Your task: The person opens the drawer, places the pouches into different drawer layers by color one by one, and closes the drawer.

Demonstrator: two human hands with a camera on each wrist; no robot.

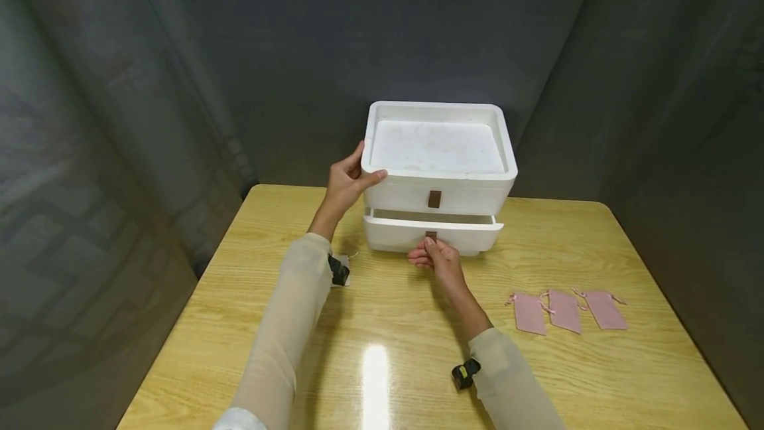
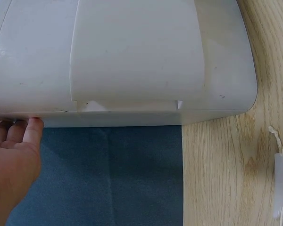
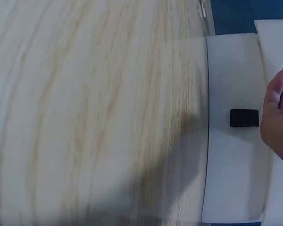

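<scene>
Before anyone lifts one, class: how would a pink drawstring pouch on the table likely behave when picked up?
Each pink pouch lies flat on the table, so it probably droops, floppy, when lifted. It looks thin and empty, so likely very light. Being flat cloth, it should slide rather than roll if pushed.

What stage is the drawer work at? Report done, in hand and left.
Done: the lower drawer stands slightly out of the white drawer box. In hand: the left hand steadies the box's top corner; the right hand pinches the drawer's brown tab. Left: three pink pouches lie on the table, untouched.
</scene>
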